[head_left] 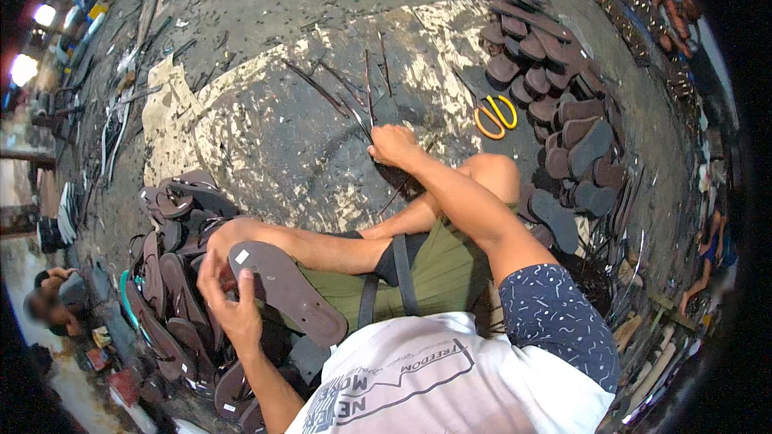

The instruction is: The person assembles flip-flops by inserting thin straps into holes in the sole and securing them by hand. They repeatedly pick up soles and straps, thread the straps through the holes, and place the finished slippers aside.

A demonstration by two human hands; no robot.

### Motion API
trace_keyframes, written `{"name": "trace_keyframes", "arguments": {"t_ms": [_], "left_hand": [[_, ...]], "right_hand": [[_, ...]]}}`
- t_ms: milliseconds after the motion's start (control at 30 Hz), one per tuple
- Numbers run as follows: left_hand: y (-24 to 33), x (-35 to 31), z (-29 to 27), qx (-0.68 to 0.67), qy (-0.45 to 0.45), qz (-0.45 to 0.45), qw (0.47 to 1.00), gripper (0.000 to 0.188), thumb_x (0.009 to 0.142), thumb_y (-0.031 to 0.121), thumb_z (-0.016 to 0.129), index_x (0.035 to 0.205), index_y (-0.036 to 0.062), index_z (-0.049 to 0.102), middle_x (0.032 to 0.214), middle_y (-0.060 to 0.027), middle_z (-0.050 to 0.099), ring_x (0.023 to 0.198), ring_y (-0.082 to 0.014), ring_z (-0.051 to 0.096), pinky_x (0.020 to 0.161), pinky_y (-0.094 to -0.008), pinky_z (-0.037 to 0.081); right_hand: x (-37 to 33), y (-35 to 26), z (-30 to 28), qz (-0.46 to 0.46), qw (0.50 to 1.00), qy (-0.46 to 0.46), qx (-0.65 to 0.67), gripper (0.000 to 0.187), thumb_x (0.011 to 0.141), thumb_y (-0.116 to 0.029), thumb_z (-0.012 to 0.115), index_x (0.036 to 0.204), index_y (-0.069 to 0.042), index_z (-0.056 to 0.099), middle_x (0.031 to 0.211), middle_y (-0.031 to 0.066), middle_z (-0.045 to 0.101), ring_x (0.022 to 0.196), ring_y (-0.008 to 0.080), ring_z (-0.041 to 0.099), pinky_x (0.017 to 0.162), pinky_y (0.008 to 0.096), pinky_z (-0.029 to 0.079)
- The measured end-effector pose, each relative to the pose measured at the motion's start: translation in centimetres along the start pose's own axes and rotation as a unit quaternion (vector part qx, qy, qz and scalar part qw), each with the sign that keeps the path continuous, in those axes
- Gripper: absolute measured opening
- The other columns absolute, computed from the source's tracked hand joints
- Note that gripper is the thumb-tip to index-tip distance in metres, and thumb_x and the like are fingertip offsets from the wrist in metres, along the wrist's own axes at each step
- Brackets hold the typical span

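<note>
My left hand [231, 303] holds a brown flip-flop sole [291, 291] over my lap, the thumb on its face near a small white sticker. Strap holes show in the sole, and no strap is visible on it. Ahead of my crossed legs, my right hand [393, 145] is closed round the near end of a thin dark strip [356, 116] on the worn mat [273, 145]. More narrow strips [316, 84] fan out beyond it. To the right of that hand lie scissors [494, 116] with yellow-orange handles.
Brown soles [555, 88] are heaped along the right. Strapped flip-flops [173, 289] pile up by my left knee. Scraps litter the concrete floor [241, 8]. Another person [60, 301] is at the far left edge, and part of someone else [712, 261] shows at the right.
</note>
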State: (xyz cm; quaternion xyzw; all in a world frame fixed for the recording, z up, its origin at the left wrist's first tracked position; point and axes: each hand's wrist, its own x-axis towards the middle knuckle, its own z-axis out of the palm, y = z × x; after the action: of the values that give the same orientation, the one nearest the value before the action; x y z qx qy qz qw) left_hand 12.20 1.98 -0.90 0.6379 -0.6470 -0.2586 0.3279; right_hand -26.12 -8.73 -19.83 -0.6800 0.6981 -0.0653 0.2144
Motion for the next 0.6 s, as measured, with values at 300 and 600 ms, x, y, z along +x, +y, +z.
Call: {"name": "trace_keyframes", "arguments": {"t_ms": [300, 600], "left_hand": [[5.7, 7.2, 7.0, -0.396, -0.094, -0.134, 0.904, 0.033, 0.103, 0.017, 0.062, 0.131, -0.0005, 0.065, 0.11, -0.0069, 0.071, 0.085, -0.0064, 0.061, 0.073, -0.0204, 0.048], [6.4, 5.9, 5.2, -0.303, -0.012, -0.031, 0.953, 0.043, 0.105, 0.02, 0.061, 0.142, -0.0011, 0.054, 0.094, -0.0072, 0.072, 0.076, -0.0085, 0.066, 0.067, -0.0195, 0.05]], "right_hand": [[-9.3, -10.9, -6.3, -0.225, 0.884, -0.153, 0.381, 0.023, 0.098, -0.027, 0.062, 0.103, -0.005, 0.062, 0.087, 0.0167, 0.068, 0.081, 0.0357, 0.067, 0.072, 0.0456, 0.052], [1.2, 3.4, -1.9, -0.143, 0.979, 0.124, -0.07, 0.041, 0.082, -0.01, 0.07, 0.122, -0.019, 0.068, 0.123, 0.0065, 0.062, 0.118, 0.0304, 0.054, 0.099, 0.0437, 0.046]]}}
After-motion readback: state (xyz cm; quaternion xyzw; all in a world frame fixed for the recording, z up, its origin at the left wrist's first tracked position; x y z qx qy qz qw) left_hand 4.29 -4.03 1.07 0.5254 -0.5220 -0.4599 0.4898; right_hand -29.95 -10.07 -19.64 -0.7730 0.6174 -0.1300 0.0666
